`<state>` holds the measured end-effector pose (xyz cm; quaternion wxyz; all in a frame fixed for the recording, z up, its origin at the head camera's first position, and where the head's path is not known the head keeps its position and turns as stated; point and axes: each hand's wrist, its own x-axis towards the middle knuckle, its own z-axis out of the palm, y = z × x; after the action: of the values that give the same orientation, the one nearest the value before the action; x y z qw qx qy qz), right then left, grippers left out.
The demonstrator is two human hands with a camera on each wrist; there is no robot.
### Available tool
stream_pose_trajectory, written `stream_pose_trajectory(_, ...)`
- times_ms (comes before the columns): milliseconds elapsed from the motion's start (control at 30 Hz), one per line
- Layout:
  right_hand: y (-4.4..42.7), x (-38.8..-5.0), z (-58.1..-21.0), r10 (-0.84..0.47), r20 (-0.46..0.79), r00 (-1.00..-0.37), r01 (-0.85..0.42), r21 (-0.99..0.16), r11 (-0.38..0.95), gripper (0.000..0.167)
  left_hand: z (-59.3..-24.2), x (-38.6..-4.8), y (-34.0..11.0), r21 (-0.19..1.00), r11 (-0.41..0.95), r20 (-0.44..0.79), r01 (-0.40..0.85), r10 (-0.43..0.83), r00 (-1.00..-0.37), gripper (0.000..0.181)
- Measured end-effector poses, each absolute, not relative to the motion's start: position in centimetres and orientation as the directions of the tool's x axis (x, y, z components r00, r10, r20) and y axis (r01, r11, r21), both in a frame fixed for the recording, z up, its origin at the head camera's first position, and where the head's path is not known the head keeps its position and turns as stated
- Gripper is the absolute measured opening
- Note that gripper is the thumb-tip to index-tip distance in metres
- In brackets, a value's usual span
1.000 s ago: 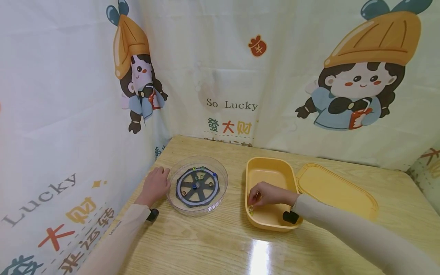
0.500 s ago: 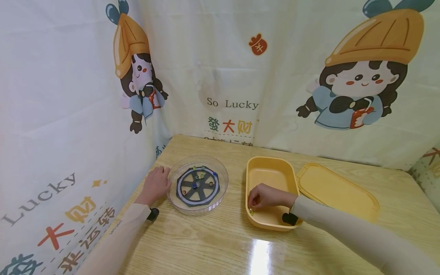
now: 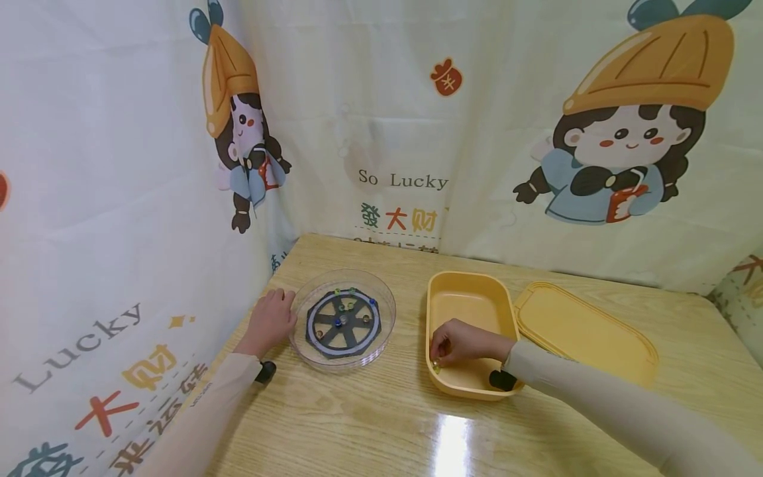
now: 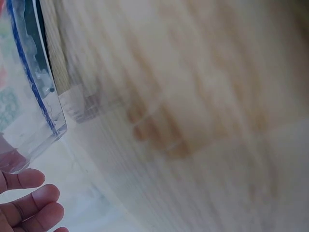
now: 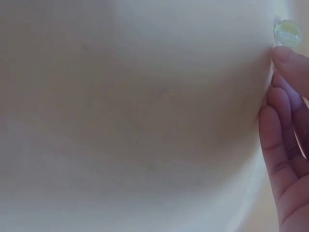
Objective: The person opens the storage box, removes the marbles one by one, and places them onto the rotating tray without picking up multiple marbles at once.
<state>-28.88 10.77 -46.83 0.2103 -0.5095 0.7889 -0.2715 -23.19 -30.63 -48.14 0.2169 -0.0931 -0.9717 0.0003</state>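
Observation:
My left hand (image 3: 271,323) rests at the left side of a round clear plastic dish (image 3: 386,331), fingertips touching its rim. In the left wrist view its fingers (image 4: 41,195) lie loosely bent beside the clear wall. Several small glass marbles (image 3: 372,302) lie in the dish, over a dark wheel-shaped pattern (image 3: 344,341). My right hand (image 3: 461,341) reaches into a yellow plastic box (image 3: 471,281), fingers bent at its near left corner. A clear marble with yellow inside (image 5: 288,34) sits right by the thumb tip. Whether the fingers pinch a marble is hidden.
A flat yellow lid (image 3: 587,331) lies on the wooden table (image 3: 357,424), against the box's right side. Printed curtains (image 3: 477,132) hang behind and along the left of the table. Black camera straps sit on both wrists.
My right fingers have come slightly down onto the marbles in the box's corner, covering part of them. The left hand and the dish have stayed still.

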Motion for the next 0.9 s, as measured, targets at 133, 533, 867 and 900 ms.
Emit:
stream_pose_trajectory(133, 10.9, -28.9, -46.4, -0.920, -0.034, -0.391, -0.711, -0.624, 0.326, 0.008, -48.2, -23.2, -30.6, -0.032, 0.983, 0.415, 0.179, 0.176, -0.892, 0.018)
stream_pose_trajectory(533, 11.7, -29.8, -42.6, -0.908, 0.046, -0.417, -0.773, -0.544, 0.327, 0.010, -48.3, -23.1, -30.9, -0.052, 0.981, 0.432, 0.189, 0.193, -0.881, 0.017)
stream_pose_trajectory(867, 9.8, -31.4, -38.9, -0.865, 0.078, -0.496, -0.739, -0.560, 0.373, 0.011, -48.1, -23.0, -30.8, -0.047, 0.981, 0.436, 0.189, 0.190, -0.880, 0.015)
stream_pose_trajectory(900, 9.4, -31.6, -38.7, -0.862, 0.086, -0.500, -0.741, -0.558, 0.375, 0.011, -48.1, -23.0, -30.8, -0.047, 0.981, 0.433, 0.189, 0.191, -0.881, 0.015)
